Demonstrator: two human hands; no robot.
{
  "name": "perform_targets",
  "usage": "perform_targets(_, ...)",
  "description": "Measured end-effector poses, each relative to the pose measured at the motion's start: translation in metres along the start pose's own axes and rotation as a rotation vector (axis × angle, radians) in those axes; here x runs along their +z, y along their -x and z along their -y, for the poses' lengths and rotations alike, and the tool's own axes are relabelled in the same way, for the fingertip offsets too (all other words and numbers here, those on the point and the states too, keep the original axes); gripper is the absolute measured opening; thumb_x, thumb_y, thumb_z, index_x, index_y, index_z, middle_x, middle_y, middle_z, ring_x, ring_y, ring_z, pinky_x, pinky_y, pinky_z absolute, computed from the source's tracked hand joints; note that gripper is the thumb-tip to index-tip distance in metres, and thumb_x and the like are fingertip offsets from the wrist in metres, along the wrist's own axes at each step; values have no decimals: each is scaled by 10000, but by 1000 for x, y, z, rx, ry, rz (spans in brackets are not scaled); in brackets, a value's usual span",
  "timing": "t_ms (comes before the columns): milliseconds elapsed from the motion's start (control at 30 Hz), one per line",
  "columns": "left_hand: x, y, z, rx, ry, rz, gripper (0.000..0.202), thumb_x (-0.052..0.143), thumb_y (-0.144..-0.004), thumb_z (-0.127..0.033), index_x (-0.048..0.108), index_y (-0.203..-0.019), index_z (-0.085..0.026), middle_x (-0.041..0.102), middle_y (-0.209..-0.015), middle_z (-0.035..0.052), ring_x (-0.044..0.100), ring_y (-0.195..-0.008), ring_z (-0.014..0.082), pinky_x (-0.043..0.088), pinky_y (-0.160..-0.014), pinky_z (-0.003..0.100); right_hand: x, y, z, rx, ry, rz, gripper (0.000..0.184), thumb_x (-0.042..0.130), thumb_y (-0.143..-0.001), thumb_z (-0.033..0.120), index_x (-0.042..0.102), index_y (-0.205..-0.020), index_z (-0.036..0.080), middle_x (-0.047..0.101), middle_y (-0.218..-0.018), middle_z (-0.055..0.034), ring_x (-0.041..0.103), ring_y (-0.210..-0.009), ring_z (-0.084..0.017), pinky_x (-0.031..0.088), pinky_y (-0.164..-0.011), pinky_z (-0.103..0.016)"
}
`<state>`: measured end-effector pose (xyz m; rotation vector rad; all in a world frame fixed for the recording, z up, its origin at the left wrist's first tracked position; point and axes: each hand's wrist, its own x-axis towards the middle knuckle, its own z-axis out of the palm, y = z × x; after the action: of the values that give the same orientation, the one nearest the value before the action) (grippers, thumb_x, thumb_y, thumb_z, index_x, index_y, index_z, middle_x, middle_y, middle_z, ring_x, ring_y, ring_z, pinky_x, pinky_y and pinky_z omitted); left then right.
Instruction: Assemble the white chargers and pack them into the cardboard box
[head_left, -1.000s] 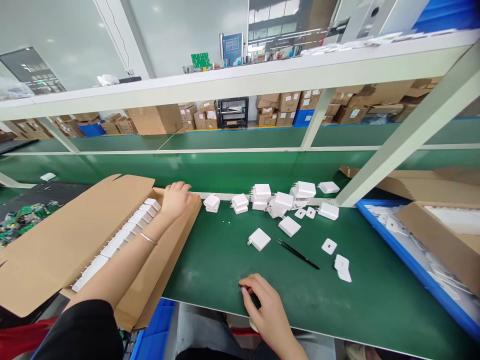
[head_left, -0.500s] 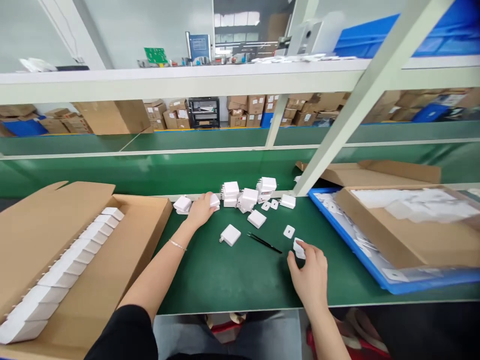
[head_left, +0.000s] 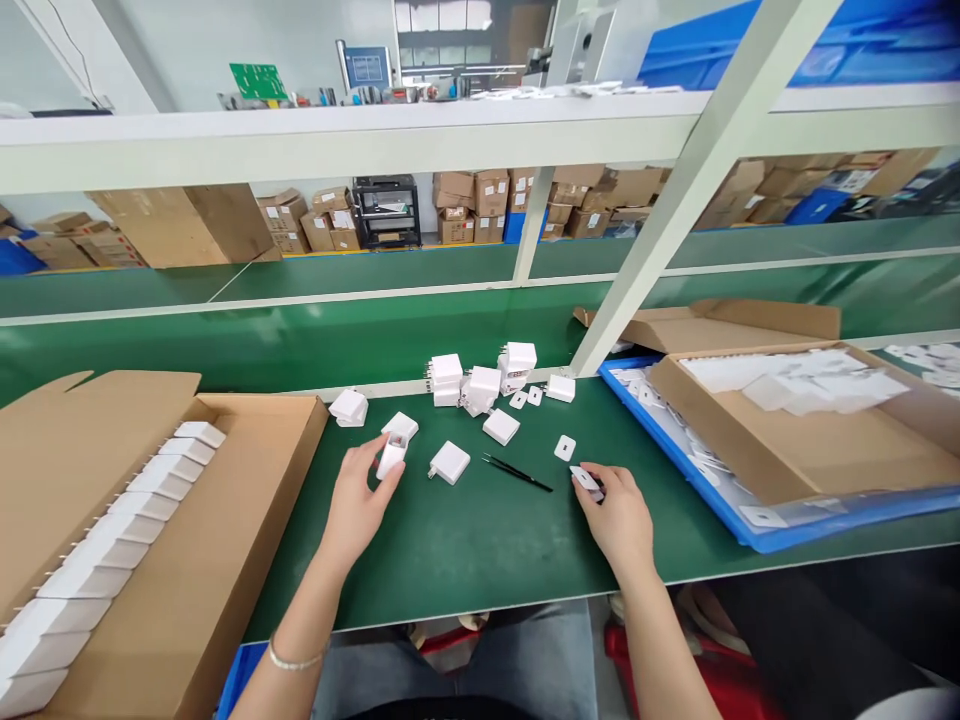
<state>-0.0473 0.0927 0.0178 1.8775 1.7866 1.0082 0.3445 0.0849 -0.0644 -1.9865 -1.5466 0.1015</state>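
I see the green counter (head_left: 487, 540) running across the whole view, white shelf frame (head_left: 375, 135) above it. Big open cardboard box (head_left: 195, 560) sits at the left end, a row of white chargers (head_left: 112, 530) packed along its inner side. At the right, a blue tray (head_left: 757, 530) with a second cardboard box (head_left: 795, 440) lying in it, white parts inside both. Mid-counter near the far edge there's a loose pile of white chargers (head_left: 480, 380); one more charger (head_left: 349, 406) sits apart to the left of it, another flat charger (head_left: 451, 462) lies between my hands, just beside the black tweezers (head_left: 517, 472). A small white cover plate (head_left: 565, 447) lies just past the tweezers' right end. My left hand (head_left: 358, 505) is closed around a white charger body (head_left: 393, 455), lifted off the counter, fingertips on its sides. My right hand (head_left: 619, 515) has thumb and fingers pinched on a small white cover piece (head_left: 585, 479), low at the counter surface; can't tell if it's fully lifted. Hands are well apart, tweezers between them.
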Motion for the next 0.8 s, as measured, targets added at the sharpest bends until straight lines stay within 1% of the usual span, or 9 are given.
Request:
perform_targets(100,-3,34,-13,-131,390,67,464,488,-1026,-592,633,-1376,-325,727,-1251,100,675,-887,267,537,-758,416,-1,3,-4,-59,-26,-17,455,546,-956,486,732,-1281,227,655,-1128,-103,658,-950,-270,523,-801,-388)
perform_targets(167,-4,51,-22,-161,618,142,468,486,-1026,-606,607,-1374,-318,739,-1220,108,621,-687,209,499,-633,386,-3,5,-4,-136,-30,-37,439,506,-992,470,759,-1250,222,658,-1096,-116,638,-958,-279,511,-844,-406)
perform_targets(233,-4,63,-28,-138,785,181,426,547,-1013,-580,594,-1335,-305,722,-1264,125,590,-632,178,480,-590,365,-5,6,-1,-195,-32,-48,449,446,-1033,458,794,-1169,209,673,-1036,-125,626,-946,-287,496,-862,-420)
perform_targets(300,-3,72,-31,-79,888,179,360,591,-1014,-510,590,-1298,-289,682,-1339,140,616,-690,175,500,-623,352,-9,8,4,-186,-63,-77,483,419,-1053,474,799,-1167,198,693,-986,-126,626,-930,-290,486,-849,-419)
perform_targets(367,-2,77,-33,-15,934,165,301,574,-1039,-425,590,-1300,-276,653,-1361,137,618,-734,163,513,-670,336,-13,11,12,-116,-166,-107,495,434,-1050,504,786,-1216,198,724,-1011,-124,640,-930,-283,483,-833,-405)
perform_targets(467,-1,81,-35,40,942,144,227,540,-1057,-320,626,-1263,-276,602,-1366,97,570,-725,118,506,-699,299,-16,16,27,78,-427,-133,480,523,-1002,540,782,-1219,198,754,-1114,-121,661,-911,-260,488,-817,-382)
perform_targets(600,-2,82,-38,46,928,128,208,528,-1054,-263,665,-1208,-292,574,-1314,69,542,-798,127,480,-708,264,-16,23,52,298,-777,-76,438,694,-902,553,798,-1134,196,760,-1076,-98,648,-816,-211,503,-799,-364)
perform_targets(700,-3,83,-42,72,913,122,210,535,-1052,-251,667,-1206,-304,586,-1265,70,548,-910,163,461,-716,253,-18,30,74,283,-889,38,398,765,-869,526,812,-1106,211,761,-1108,-94,676,-850,-213,527,-837,-372)
perform_targets(800,-2,84,-45,79,904,144,222,509,-1055,-238,658,-1210,-295,584,-1250,76,548,-938,176,446,-717,262,-21,41,98,157,-897,121,293,772,-897,465,827,-1068,232,753,-1057,-83,684,-860,-212,548,-798,-350)
